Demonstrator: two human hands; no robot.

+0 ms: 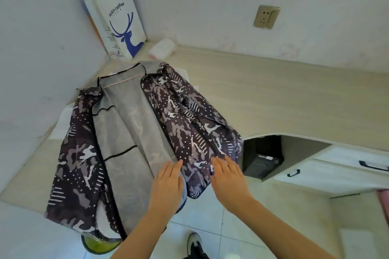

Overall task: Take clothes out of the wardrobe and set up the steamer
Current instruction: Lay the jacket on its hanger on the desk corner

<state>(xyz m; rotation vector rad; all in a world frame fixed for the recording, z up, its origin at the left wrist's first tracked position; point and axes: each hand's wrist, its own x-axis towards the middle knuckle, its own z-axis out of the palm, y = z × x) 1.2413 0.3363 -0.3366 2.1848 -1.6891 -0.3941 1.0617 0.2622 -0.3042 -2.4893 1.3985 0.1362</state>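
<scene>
Jacket (134,132): camouflage, spread open on table (263,94)
Left hand (168,183): flat on lining
Right hand (228,178): flat on hem

Bright, even, soft daylight; cool bluish cast. Shadows faint, darkest in recess under desk (294,94). Strong wide-angle bending at edges. Slight overall softness, no glare.

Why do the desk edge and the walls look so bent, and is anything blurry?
Head view: the wide-angle lens bows the desk edge and tilts the paper bag; light is soft and even, with no glare; the camouflage jacket is sharp, while the frame corners and the rolled tissue look softer.
</scene>
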